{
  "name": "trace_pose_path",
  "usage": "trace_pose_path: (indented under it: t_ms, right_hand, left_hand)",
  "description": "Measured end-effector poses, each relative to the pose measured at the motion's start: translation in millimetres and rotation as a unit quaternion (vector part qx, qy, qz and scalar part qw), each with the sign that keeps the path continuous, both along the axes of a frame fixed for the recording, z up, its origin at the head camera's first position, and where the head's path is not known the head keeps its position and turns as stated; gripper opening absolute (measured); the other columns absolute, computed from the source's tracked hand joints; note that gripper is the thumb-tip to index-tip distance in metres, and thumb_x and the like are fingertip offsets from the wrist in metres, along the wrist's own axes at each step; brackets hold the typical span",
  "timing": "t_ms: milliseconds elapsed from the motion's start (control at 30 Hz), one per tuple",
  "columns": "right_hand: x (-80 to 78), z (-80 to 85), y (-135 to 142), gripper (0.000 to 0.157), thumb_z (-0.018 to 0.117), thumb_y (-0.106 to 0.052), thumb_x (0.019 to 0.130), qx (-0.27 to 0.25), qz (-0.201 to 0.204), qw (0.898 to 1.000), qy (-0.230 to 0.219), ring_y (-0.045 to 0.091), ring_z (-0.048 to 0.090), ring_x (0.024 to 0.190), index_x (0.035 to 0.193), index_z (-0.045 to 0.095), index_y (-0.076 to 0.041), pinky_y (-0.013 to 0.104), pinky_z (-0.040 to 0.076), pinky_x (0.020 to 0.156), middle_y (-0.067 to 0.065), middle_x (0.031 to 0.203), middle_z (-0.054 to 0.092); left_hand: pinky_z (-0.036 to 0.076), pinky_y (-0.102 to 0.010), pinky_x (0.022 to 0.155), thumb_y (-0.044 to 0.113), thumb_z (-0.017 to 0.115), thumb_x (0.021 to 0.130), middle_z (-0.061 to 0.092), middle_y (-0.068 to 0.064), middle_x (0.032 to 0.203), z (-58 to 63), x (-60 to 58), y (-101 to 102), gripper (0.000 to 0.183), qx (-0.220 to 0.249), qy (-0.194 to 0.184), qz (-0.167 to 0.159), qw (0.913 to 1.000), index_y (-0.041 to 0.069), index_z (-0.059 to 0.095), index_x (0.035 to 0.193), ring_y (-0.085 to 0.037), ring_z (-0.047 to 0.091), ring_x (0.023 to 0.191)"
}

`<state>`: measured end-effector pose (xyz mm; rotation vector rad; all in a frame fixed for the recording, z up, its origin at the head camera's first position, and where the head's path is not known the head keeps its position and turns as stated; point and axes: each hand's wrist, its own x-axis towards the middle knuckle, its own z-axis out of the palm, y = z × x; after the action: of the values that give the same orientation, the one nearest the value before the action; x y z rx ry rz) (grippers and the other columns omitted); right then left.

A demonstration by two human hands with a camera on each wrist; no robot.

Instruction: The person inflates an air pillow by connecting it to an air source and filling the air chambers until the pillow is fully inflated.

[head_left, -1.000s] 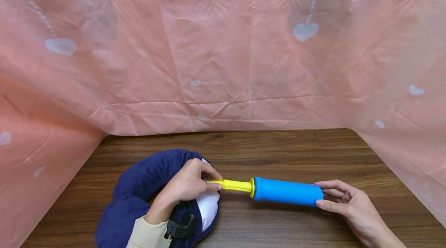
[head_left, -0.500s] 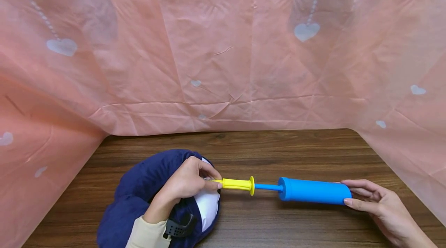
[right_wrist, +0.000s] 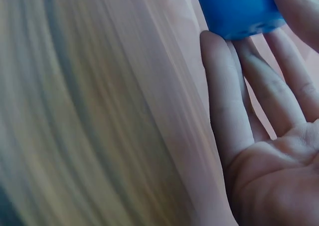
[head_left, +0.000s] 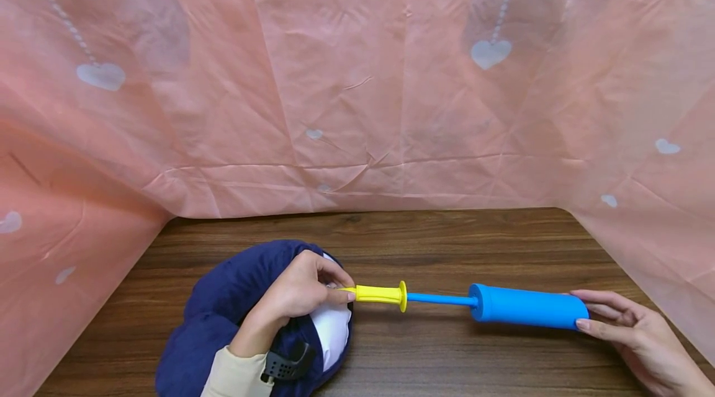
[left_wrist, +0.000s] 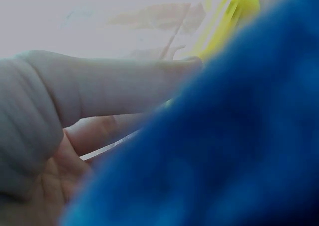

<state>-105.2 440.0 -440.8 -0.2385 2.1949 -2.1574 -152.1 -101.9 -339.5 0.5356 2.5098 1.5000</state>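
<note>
A hand air pump lies level over the table, its yellow nozzle end (head_left: 378, 294) at the left and its blue barrel (head_left: 527, 306) at the right, with a length of blue rod showing between them. My left hand (head_left: 307, 285) pinches the yellow tip against the white part of a navy neck pillow (head_left: 246, 279); the fingers hide where tip and pillow meet. The right hand (head_left: 637, 329) holds the barrel's far end between thumb and fingers. In the right wrist view, the fingertips sit around the rim of the blue barrel end (right_wrist: 241, 11).
Brown wood-grain table (head_left: 447, 236) lies beneath everything. A pink curtain with white hearts (head_left: 363, 74) hangs along the back and both sides. The left wrist wears a black strap (head_left: 289, 363) next to a beige sleeve (head_left: 237, 375).
My right hand has drawn the blue barrel to the right, away from the yellow end, and the blue rod has come into view. The left hand and pillow have stayed almost in place.
</note>
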Motion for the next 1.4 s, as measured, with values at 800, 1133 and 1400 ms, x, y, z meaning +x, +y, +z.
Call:
trace_pose_path:
  t_ms: [800, 1133, 1400]
  right_hand:
    - [2.4, 12.4, -111, 0.045, 0.071, 0.004, 0.099, 0.043, -0.019, 0.998, -0.031, 0.006, 0.075, 0.111, 0.141, 0.069, -0.011, 0.024, 0.060, 0.087, -0.015, 0.126, 0.078]
    - [1.6, 13.4, -93, 0.041, 0.069, 0.008, 0.098, 0.034, -0.022, 0.999, -0.018, 0.006, 0.074, 0.108, 0.135, 0.074, -0.009, 0.025, 0.060, 0.085, -0.013, 0.124, 0.080]
    - [-1.9, 5.9, -32, 0.048, 0.059, 0.012, 0.103, 0.013, -0.017, 1.000, -0.020, 0.005, 0.074, 0.108, 0.136, 0.076, -0.019, 0.022, 0.060, 0.084, -0.014, 0.124, 0.080]
  left_hand:
    - [0.046, -0.023, 0.063, 0.005, 0.092, 0.079, 0.077, -0.002, 0.079, 0.8, 1.9, 1, 0.012, -0.011, 0.012, 0.008, 0.9998, 0.009, 0.086, 0.088, -0.013, 0.061, 0.071]
    - [0.047, -0.023, 0.065, 0.007, 0.091, 0.082, 0.079, -0.001, 0.082, 1.4, 2.8, 5, 0.010, -0.021, 0.015, -0.010, 0.9996, 0.010, 0.086, 0.090, -0.011, 0.063, 0.073]
    - [0.048, -0.023, 0.066, 0.008, 0.091, 0.082, 0.078, 0.001, 0.083, -1.0, 2.0, 6, 0.010, -0.031, 0.017, -0.008, 0.9993, 0.012, 0.086, 0.089, -0.013, 0.064, 0.075]
